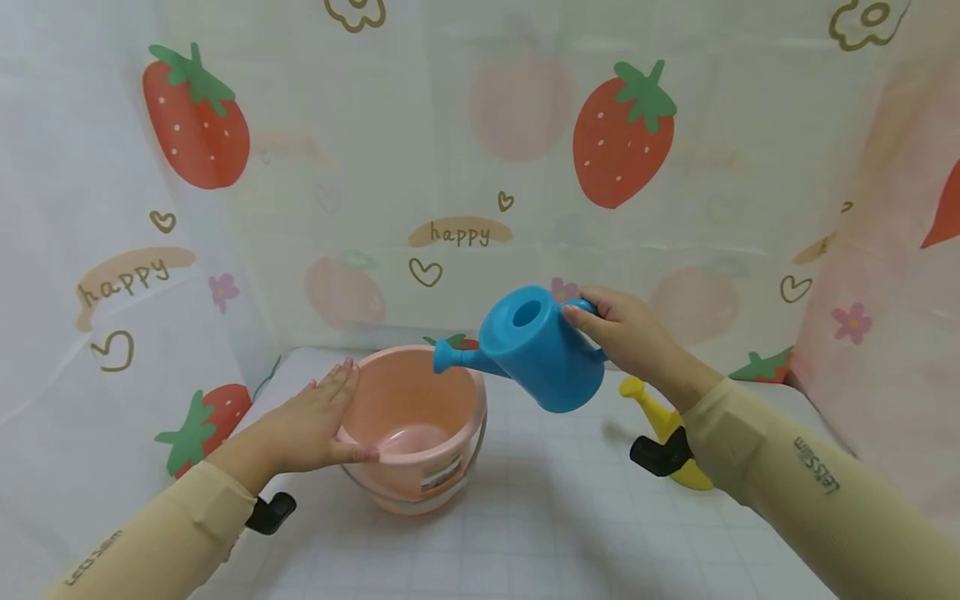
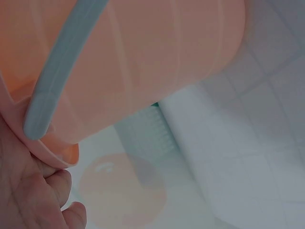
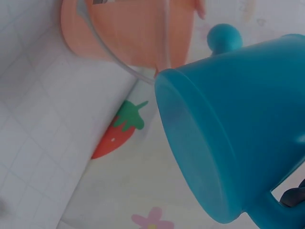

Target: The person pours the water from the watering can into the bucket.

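A blue watering can is held up by my right hand, whose fingers curl round its handle. The can leans left, and its spout overlaps the far right rim of a pink bucket. In the right wrist view the can's base fills the middle. My left hand rests on the bucket's left rim, fingers stretched out and thumb along the near edge. The left wrist view shows the bucket's side and its grey handle hanging down, with the hand at the rim.
A yellow watering can stands on the right of the white gridded table, partly hidden behind my right forearm. Curtains printed with strawberries enclose the back and sides. Black wrist-worn pieces jut out below both sleeves.
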### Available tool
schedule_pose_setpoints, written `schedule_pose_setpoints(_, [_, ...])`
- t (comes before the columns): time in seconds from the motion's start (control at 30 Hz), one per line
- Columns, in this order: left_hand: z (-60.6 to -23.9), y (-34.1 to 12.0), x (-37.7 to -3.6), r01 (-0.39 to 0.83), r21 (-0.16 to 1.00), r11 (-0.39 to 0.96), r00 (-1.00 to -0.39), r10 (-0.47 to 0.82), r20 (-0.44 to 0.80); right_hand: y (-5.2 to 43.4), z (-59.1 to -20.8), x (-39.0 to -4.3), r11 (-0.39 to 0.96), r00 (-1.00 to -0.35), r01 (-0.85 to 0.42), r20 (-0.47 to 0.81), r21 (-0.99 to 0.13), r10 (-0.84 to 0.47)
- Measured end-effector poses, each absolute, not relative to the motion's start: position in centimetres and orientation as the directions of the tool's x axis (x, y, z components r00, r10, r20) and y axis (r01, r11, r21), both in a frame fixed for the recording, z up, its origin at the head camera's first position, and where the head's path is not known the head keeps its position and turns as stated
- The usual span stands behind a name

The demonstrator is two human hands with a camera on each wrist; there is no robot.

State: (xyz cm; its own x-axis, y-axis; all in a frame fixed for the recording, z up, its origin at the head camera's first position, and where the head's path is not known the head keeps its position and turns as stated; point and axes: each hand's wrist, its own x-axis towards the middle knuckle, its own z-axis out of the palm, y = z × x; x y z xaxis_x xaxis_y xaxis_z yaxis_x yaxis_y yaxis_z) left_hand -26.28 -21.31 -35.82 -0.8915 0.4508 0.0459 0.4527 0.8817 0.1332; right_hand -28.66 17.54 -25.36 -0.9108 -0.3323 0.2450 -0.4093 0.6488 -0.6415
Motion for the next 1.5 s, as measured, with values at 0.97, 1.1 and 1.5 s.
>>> schedule_pose_setpoints(0.97, [-35.3, -21.3, -26.1, 0.453, 0.135, 0.881, -0.891, 0.454, 0.031, 17.1, -23.8, -28.8, 0.63, -0.91, -0.389, 0.176, -0.672, -0.375])
schedule_pose_setpoints(1.1, [-35.3, -21.3, -26.1, 0.454, 0.135, 0.881, -0.89, 0.454, 0.029, 17.1, -23.5, -28.8, 0.63, -0.908, -0.394, 0.177, -0.669, -0.38])
schedule_pose_setpoints(1.5, [-35.1, -21.3, -25.9, 0.449, 0.135, 0.883, -0.892, 0.452, 0.016, 16.8, -22.6, -28.5, 0.663, -0.911, -0.394, 0.175, -0.636, -0.374])
